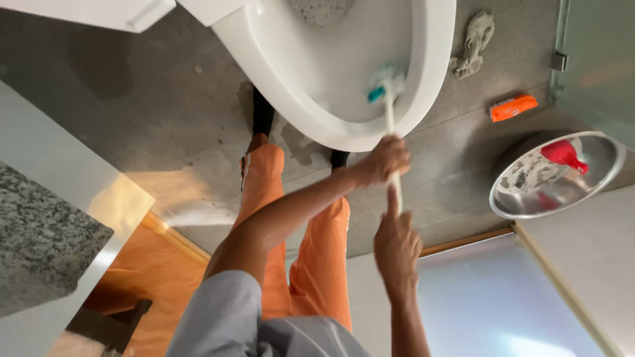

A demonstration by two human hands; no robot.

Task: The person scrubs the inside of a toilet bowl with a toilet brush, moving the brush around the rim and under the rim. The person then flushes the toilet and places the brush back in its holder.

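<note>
Grey tiled floor (165, 119) is blotched with wet patches around the base of the white toilet bowl (264, 59). Granite-topped surface (40, 238) stands off to one side, well apart from the work. The person stands over the bowl in orange trousers (317, 264). A steel basin (595, 188) sits on the floor near the bowl, with a red scoop-like thing (563, 155) lying in it and suds or residue on its bottom. An orange scrub brush (513, 108) lies on the floor beside the basin, and a crumpled grey rag (475, 43) beyond it, close to the bowl's rim. The left hand (385, 160) is curled tight round the white handle of the toilet brush (386, 84), gripping it partway up; the right hand (395, 243) is closed round the handle's end with the index finger laid straight along it. The brush head, white bristles with a teal part, is down inside the bowl against the inner wall below the rim. Judgement: scrubbing is midway. The bowl wall looks clean where visible; the bottom is partly out of frame, so can't tell the rest. The floor marks look untouched.
</note>
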